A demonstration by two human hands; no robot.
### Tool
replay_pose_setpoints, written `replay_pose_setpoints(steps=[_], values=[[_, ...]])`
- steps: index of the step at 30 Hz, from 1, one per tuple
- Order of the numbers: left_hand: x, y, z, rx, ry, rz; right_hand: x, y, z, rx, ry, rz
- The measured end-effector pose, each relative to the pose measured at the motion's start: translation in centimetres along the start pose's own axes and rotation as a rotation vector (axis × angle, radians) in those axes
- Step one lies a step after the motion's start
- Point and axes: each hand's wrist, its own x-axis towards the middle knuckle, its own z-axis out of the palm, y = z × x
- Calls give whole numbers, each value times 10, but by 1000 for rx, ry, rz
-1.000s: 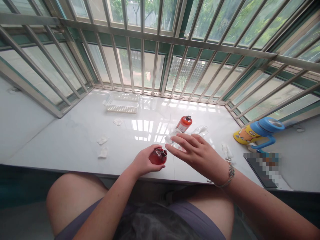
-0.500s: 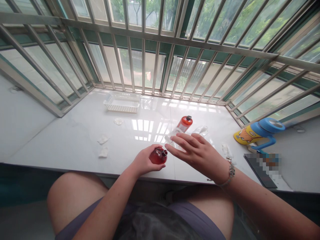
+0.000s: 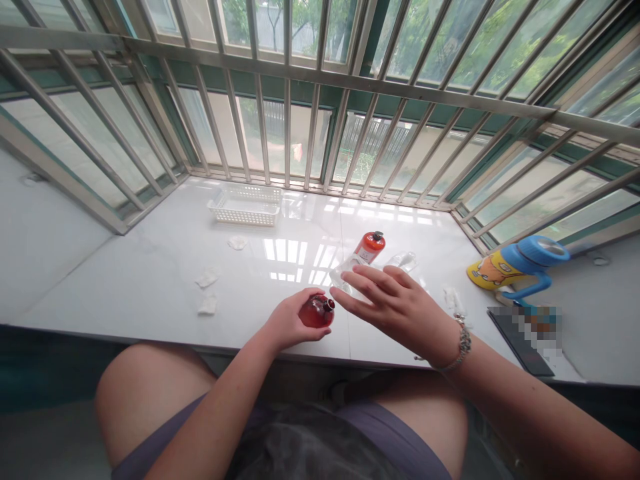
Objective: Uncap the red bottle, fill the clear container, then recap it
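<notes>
My left hand (image 3: 293,323) is wrapped round a dark red bottle (image 3: 315,315), which stands upright near the counter's front edge with its narrow neck uncapped. Just to the right, my right hand (image 3: 387,303) is curled over a clear plastic container (image 3: 344,275). That container is tilted close to the red bottle's neck, and my fingers hide much of it. Behind my right hand is an orange-red bottle (image 3: 371,247) with a black top and a pale label. Another clear plastic piece (image 3: 404,260) lies beside it, partly covered by the hand.
A white perforated basket (image 3: 245,205) sits at the back left. Crumpled white tissues (image 3: 207,305) lie on the white counter (image 3: 125,287). To the right are a blue and yellow drinking bottle (image 3: 517,263) and a dark flat object (image 3: 520,343). Metal window bars (image 3: 320,73) line the back.
</notes>
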Motion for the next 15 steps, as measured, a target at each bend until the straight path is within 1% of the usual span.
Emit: replay_pose_setpoints(steps=[3, 7, 12, 15], values=[[0, 1, 0, 9, 4, -3, -2, -2, 6, 15, 11, 24], [-1, 2, 0, 11, 9, -13, -8, -11, 20, 86, 3, 98], [-2, 1, -1, 13, 8, -17, -19, -24, 39, 243, -35, 255], [-2, 2, -2, 7, 15, -22, -27, -27, 48, 362, -3, 380]])
